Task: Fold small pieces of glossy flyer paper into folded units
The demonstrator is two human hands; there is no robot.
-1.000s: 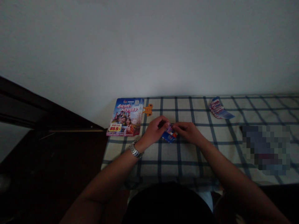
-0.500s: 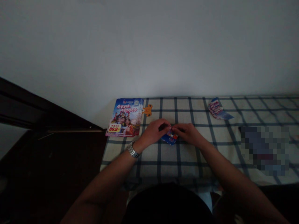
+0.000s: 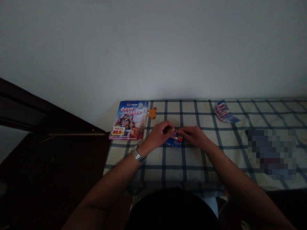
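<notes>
Low over the checked tablecloth (image 3: 172,166), a small blue printed paper (image 3: 174,142) with a colourful picture is between my two hands. My left hand (image 3: 162,132), with a metal watch on its wrist, pinches the paper's upper left part between thumb and fingers. From the other side, my right hand (image 3: 193,135) pinches its upper right part. The fingertips of both hands nearly meet, and they cover the paper's far edge. Left of my hands lies a stack of glossy printed flyers (image 3: 129,121) marked 89.9.
Farther right, near the wall (image 3: 182,54), lies a fanned pile of folded papers (image 3: 225,112). A blurred-out dark flat object (image 3: 268,155) is at the right. An orange bear figure (image 3: 152,113) shows beside the flyers. Dark furniture (image 3: 48,115) stands left of the table.
My fingers have shifted only slightly on the blue paper, and a little more of its picture shows between them. The flyers and the folded papers have stayed in place.
</notes>
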